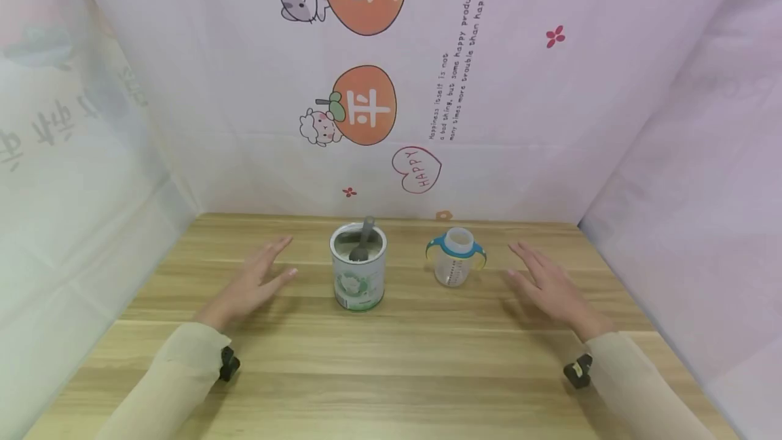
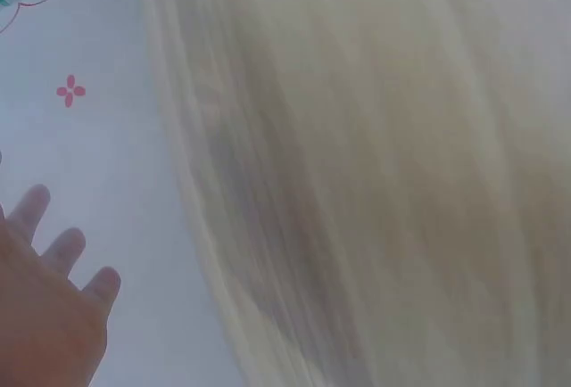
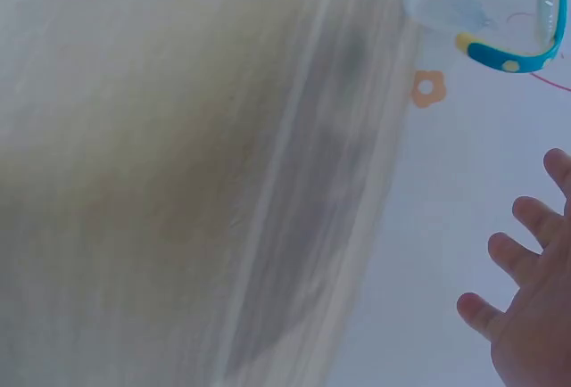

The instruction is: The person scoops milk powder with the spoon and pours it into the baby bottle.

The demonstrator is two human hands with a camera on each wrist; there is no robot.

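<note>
An open can of milk powder (image 1: 359, 284) stands upright on the wooden table, its label white and green. A grey scoop (image 1: 360, 250) leans inside it, the handle rising above the back rim. To its right stands a clear baby bottle (image 1: 452, 270) without a lid, with blue and yellow handles (image 3: 508, 55) at its neck. My left hand (image 1: 249, 288) is left of the can, apart from it, fingers extended and holding nothing. Right of the bottle, my right hand (image 1: 552, 290) reaches forward with straight fingers, also holding nothing. Both wrist views show spread fingers.
The wood-grain table (image 1: 391, 365) ends at a white printed cloth (image 1: 489, 175) hanging behind. More cloth closes in the left and right sides. A dark wrist-worn device (image 1: 229, 364) sits at the left cuff, and another device (image 1: 578, 371) at the right one.
</note>
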